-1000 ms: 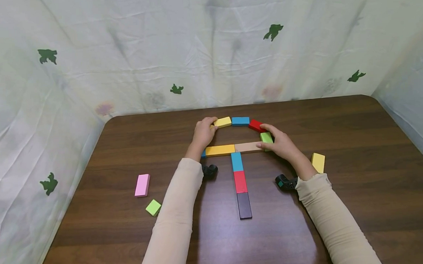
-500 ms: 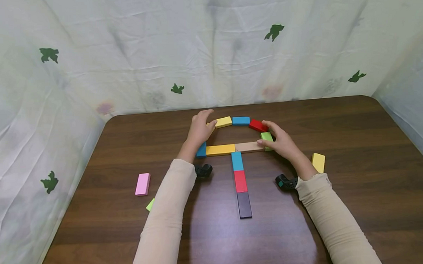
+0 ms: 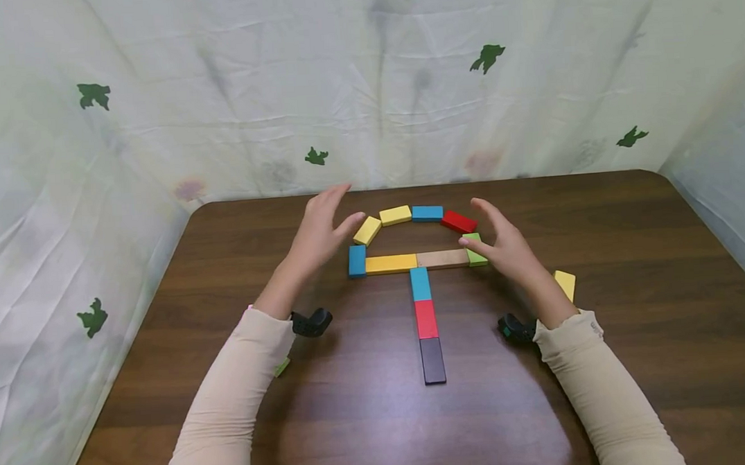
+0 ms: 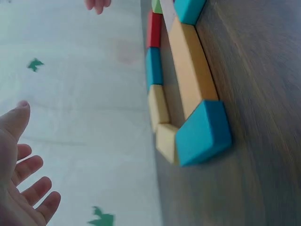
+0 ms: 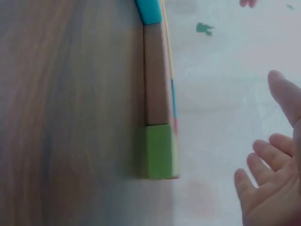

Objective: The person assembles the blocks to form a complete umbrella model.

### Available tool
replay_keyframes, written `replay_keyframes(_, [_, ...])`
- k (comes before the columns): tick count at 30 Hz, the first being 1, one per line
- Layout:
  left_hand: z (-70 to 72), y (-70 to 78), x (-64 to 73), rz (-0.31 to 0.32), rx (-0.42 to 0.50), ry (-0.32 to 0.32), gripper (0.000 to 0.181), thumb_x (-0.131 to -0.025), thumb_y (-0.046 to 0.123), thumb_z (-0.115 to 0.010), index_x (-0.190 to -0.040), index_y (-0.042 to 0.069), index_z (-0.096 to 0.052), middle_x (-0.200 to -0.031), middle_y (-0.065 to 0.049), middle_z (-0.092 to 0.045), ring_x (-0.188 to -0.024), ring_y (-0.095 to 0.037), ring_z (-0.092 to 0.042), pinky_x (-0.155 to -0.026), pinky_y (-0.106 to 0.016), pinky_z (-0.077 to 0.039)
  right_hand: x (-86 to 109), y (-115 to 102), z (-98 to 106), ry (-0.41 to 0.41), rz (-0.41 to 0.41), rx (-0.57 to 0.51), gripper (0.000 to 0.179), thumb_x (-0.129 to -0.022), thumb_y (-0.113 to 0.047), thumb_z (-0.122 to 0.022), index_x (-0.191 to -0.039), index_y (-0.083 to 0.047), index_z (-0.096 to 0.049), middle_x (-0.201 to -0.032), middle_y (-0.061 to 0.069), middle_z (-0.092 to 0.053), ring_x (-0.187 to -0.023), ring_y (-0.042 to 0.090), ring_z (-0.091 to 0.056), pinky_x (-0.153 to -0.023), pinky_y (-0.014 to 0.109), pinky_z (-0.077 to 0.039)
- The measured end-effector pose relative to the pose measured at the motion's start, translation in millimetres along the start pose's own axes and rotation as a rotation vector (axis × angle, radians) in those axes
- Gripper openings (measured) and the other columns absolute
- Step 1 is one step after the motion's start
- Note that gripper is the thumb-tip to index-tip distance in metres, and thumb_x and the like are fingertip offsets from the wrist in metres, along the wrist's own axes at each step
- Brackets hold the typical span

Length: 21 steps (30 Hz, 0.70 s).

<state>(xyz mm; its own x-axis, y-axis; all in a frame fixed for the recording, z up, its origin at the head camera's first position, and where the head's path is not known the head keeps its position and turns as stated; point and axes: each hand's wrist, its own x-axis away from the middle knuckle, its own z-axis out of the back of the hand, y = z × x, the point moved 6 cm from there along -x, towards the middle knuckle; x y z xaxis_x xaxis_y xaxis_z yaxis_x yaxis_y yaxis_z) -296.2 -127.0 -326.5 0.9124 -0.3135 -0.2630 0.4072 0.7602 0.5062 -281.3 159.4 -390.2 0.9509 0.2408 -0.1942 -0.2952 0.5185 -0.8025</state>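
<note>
Coloured wooden blocks form an umbrella-like outline on the table. Its curve runs from a blue block through a tilted yellow block, another yellow block, a second blue block and a red block to a green block. An orange-yellow block and a tan block make the straight base. Below hang a light-blue block, a red one and a dark block. My left hand, fingers spread, is left of the curve, holding nothing. My right hand overlaps the green block in the head view, fingers apart and empty.
A loose yellow block lies right of the outline, partly behind the right wrist. Beside the left sleeve a corner of a light-green block shows. The pale patterned curtain stands behind the brown table.
My left hand has let go of the tilted yellow block and moved left, uncovering it and the blue block. The right hand has drawn off the red and green blocks, its fingers spreading.
</note>
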Motion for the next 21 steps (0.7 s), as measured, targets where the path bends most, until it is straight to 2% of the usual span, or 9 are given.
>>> replay_keyframes(5, [26.1,8.5,28.1,-0.109,-0.042,0.047,0.064,-0.086,0.035,-0.058,-0.138,0.009,-0.033,-0.138,-0.009,-0.036,-0.127,-0.026,-0.027,-0.103,-0.041,-0.019,16.4,-19,17,0.02,0.06,0.078,0.079,-0.079,-0.028,-0.07,-0.143,-0.018,-0.024,-0.143,0.002,-0.027,-0.13,0.021,-0.022,-0.099,0.05,-0.024])
replay_keyframes(9, [40.2,7.9,57.1,-0.174,-0.073,0.09,0.067,-0.082,0.027,-0.066,-0.137,0.003,-0.034,-0.136,-0.014,-0.037,-0.125,-0.029,-0.03,-0.103,-0.044,-0.019,33.0,-25,32,0.033,0.075,0.135,0.084,-0.076,-0.023,-0.073,-0.143,-0.021,-0.022,-0.144,0.003,-0.025,-0.131,0.023,-0.023,-0.098,0.051,-0.025])
replay_keyframes(15, [47.6,-3.6,102.0,-0.17,-0.104,0.089,0.077,-0.077,0.023,-0.071,-0.138,0.002,-0.03,-0.136,-0.017,-0.036,-0.124,-0.034,-0.03,-0.101,-0.049,-0.019,59.6,-23,52,0.04,0.059,0.202,0.092,-0.071,-0.019,-0.077,-0.144,-0.019,-0.021,-0.144,0.007,-0.024,-0.13,0.028,-0.023,-0.096,0.054,-0.025])
replay_keyframes(21, [49.7,-18.5,142.0,-0.108,-0.087,0.094,0.084,-0.074,0.024,-0.074,-0.14,0.002,-0.026,-0.138,-0.017,-0.033,-0.126,-0.034,-0.028,-0.1,-0.049,-0.02,84.3,-13,62,0.028,0.023,0.222,0.094,-0.071,-0.023,-0.077,-0.144,-0.021,-0.019,-0.145,0.008,-0.023,-0.129,0.031,-0.023,-0.094,0.057,-0.026])
